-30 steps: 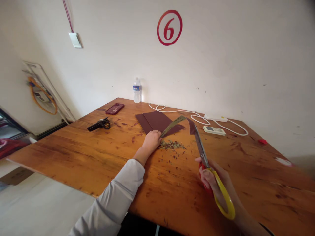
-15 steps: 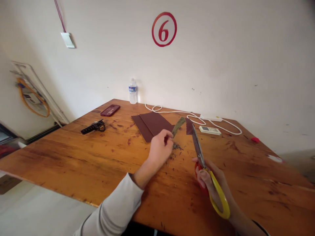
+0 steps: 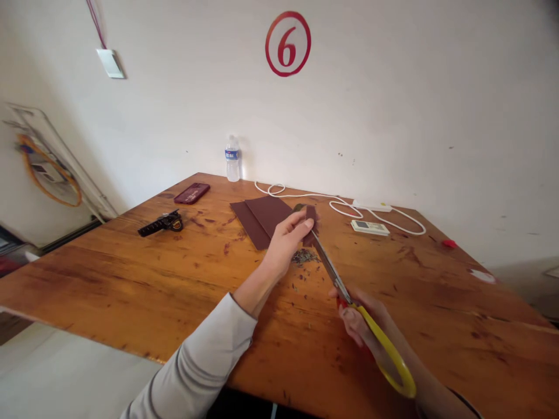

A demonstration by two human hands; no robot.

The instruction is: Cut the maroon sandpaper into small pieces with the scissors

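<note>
Plain white wall (image 3: pixel 393 105) with a red circled 6 (image 3: pixel 287 48) on it, and a worn wooden tabletop (image 3: pixel 196 279) below. Left hand (image 3: pixel 283 240) is pinching a maroon strip (image 3: pixel 311 212) between thumb and fingers, up over the tabletop by some maroon sheets (image 3: pixel 271 214). Right hand (image 3: pixel 362 323) is wrapped around the handles of the red-and-yellow scissors (image 3: pixel 332 269), tips right at the strip; can't tell if the blades are parted. Little pile of shreds (image 3: pixel 304 256) just below.

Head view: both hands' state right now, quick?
Left hand: closed, pinching the dark red strip between thumb and fingers.
Right hand: closed around the handles of the scissors.
</note>
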